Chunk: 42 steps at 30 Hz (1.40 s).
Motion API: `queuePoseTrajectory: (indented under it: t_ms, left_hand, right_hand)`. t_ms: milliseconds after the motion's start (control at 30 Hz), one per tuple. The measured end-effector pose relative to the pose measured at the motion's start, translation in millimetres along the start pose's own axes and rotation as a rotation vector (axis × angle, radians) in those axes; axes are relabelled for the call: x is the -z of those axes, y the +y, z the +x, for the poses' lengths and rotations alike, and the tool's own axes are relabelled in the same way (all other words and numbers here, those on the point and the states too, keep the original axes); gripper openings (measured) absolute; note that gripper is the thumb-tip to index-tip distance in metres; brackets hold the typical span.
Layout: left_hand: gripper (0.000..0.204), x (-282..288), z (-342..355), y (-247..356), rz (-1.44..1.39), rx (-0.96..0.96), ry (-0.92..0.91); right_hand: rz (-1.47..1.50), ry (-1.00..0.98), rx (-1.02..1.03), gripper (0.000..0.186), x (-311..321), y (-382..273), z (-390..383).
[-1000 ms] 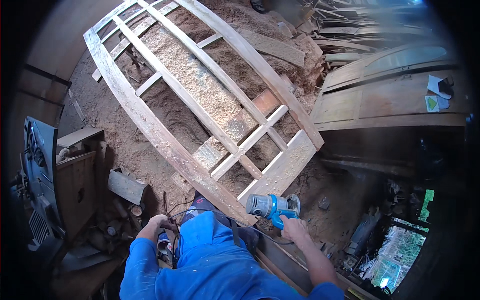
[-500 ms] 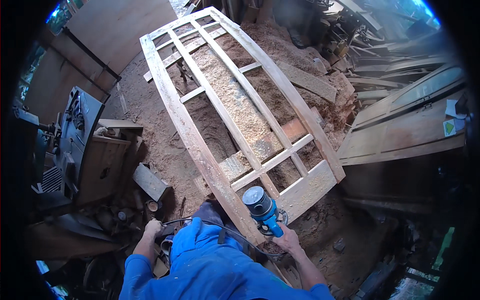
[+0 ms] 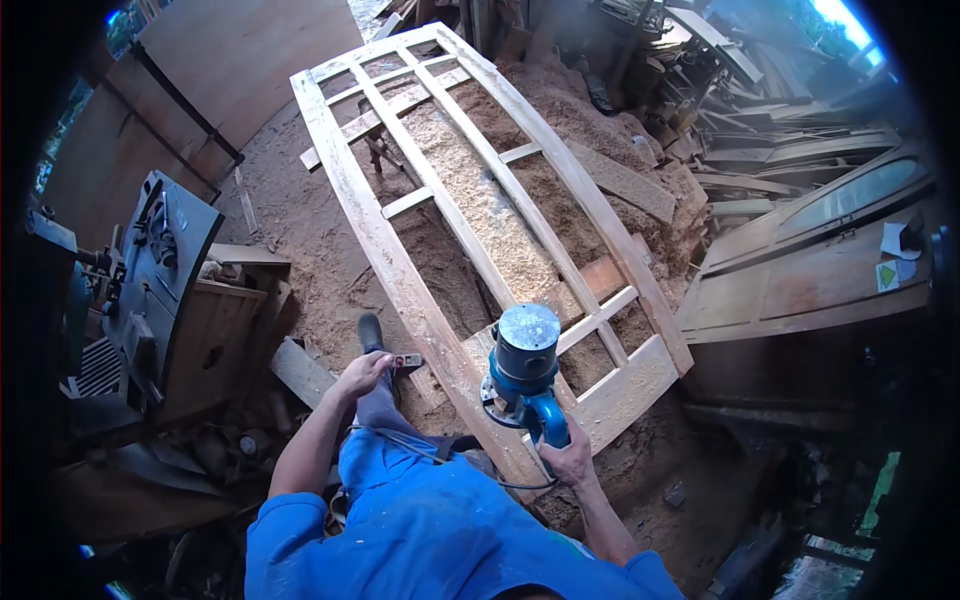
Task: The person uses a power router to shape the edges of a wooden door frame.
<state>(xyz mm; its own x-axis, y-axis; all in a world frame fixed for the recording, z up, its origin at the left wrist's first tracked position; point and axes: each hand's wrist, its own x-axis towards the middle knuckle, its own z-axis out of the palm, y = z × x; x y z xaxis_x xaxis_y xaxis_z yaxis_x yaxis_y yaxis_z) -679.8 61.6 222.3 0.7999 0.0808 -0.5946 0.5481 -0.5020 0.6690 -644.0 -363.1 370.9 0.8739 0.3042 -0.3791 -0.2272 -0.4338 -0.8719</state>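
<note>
A blue power router with a silver top (image 3: 525, 362) is in my right hand (image 3: 566, 455), fingers wrapped round its blue handle, over the near end of a long wooden frame (image 3: 365, 235) with curved side rails, inner bars and scattered shavings. Its black cord runs below my hand. My left hand (image 3: 362, 375) is closed on a small light-coloured tool (image 3: 406, 361) beside the frame's left rail; its exact kind is unclear. My booted foot (image 3: 368, 330) shows just beyond that hand.
Sawdust covers the floor (image 3: 270, 180) under and around the frame. A machine with a metal top (image 3: 175, 305) is at left, near leaning plywood boards (image 3: 225, 70). Piled timber (image 3: 760, 120) and curved wooden panels with an oval glass inset (image 3: 800, 275) fill the right.
My left hand has moved forward and right, and the small tool now shows in it. The router has risen farther over the frame in my right hand. My foot has come into view.
</note>
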Motion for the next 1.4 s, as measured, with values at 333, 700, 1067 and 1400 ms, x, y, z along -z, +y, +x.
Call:
queuePoseTrajectory:
  t_ms: [333, 700, 1067, 1400]
  left_hand:
    - [0.069, 153, 258, 158, -0.13, -0.415, -0.727]
    - [0.039, 294, 181, 124, -0.138, -0.353, -0.212]
    - [0.045, 387, 39, 366, 0.464, -0.914, 0.026]
    - [0.034, 440, 178, 392, -0.052, -1.181, -0.253]
  right_hand:
    - [0.017, 0.406, -0.031, 0.053, -204, -133, 131]
    - [-0.096, 0.191, 0.334, 0.053, -280, -157, 165]
    - [0.736, 0.118, 0.505, 0.071, -208, -223, 160]
    - [0.009, 0.463, 0.342, 0.049, -197, -379, 194]
